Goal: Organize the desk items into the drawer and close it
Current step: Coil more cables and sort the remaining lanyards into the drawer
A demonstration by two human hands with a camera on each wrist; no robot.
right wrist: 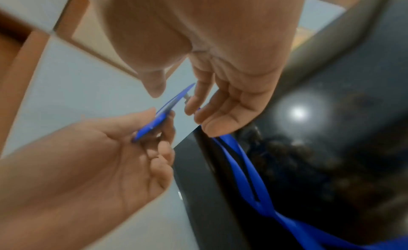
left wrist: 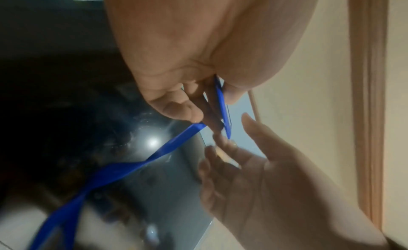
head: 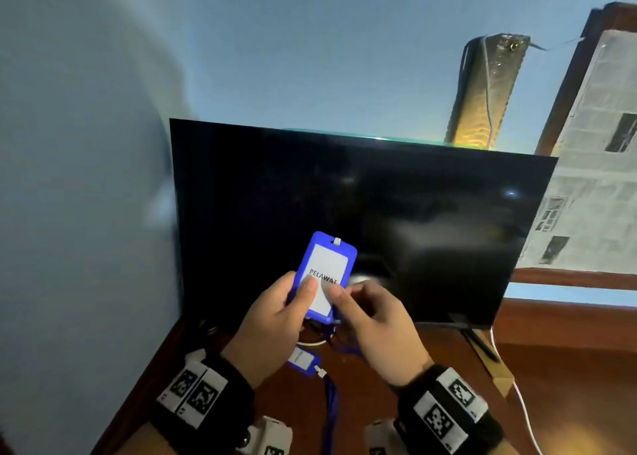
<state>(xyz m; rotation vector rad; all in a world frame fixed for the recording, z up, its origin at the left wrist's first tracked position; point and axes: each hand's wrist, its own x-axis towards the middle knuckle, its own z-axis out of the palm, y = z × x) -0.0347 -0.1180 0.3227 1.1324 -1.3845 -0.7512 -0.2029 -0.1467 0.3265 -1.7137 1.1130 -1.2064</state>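
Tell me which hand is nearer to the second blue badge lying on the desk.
Left. The left hand is raised just above the badge on the desk, gripping another badge holder; the right hand is further to its right.

two blue badge holders [head: 324, 275] — one monitor [head: 362, 220], two hands [head: 272, 320]

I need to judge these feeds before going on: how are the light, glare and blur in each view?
Head view: dim, bluish room light, but the badge is sharp enough to read "PELAWAT"; the monitor is dark with faint reflections. Left wrist view: the hands and strap are soft with blur, with a bright glare spot on the monitor. Right wrist view: blurred, with the same kind of glare spot.
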